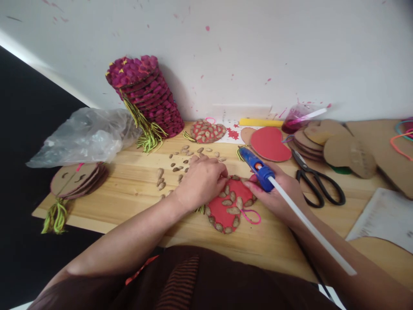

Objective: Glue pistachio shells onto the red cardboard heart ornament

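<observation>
A red heart (217, 207) lies on the table, edged with what look like unshelled peanuts, and several more sit on its middle. A pink loop (254, 222) hangs from its notch. My left hand (206, 177) rests over the heart's far left edge, fingers curled together; whatever they pinch is hidden. In my right hand (283, 191) is a blue glue gun (248, 159), its nozzle pointing away to the upper left. A long white glue stick (309, 226) juts from its back. The thumb and fingertips of this hand also touch the heart's right edge. Loose peanuts (160, 173) lie beyond my left hand.
Black-handled scissors (318, 178) lie right of my right hand, near stacked cardboard hearts (338, 142) and a plain red heart (270, 144). A cup of purple liquid (295, 120) stands by the wall. Leftward are a purple stack (151, 97), a plastic bag (80, 135) and tasselled cardboard discs (75, 181).
</observation>
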A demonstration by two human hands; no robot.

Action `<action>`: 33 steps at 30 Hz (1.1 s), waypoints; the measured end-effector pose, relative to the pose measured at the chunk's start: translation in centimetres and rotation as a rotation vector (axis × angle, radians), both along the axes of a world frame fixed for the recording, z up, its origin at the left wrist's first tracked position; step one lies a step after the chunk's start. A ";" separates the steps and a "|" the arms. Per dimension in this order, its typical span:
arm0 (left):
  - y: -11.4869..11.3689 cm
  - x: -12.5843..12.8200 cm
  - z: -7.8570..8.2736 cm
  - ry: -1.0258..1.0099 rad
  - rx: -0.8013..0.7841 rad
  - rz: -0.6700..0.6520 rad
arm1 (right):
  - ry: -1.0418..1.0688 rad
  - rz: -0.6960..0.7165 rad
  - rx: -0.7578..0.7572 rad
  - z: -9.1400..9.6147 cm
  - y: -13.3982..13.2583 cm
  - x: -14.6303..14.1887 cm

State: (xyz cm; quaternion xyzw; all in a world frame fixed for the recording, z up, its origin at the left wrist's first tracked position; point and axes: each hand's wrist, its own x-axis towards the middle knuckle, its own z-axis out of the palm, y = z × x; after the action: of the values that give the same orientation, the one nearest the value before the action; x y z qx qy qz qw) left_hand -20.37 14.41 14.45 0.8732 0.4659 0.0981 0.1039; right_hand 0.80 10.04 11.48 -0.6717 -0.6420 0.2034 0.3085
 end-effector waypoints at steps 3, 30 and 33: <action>-0.1 0.0 0.0 0.008 0.003 0.000 | -0.008 0.023 -0.004 -0.4 0.1 0.3; 3.8 -2.2 -1.2 -1.333 -1.117 0.323 | 0.668 0.094 0.050 1.8 -1.7 -0.3; 3.5 -2.1 -0.9 -1.366 -1.169 0.285 | 0.669 0.167 0.057 1.6 -2.1 -0.2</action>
State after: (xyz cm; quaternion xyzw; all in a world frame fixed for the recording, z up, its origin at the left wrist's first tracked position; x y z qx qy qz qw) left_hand -22.47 17.94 13.52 0.3676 0.3819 0.3542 0.7704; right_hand 0.63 7.93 13.11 -0.5041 -0.5635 0.4188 0.5029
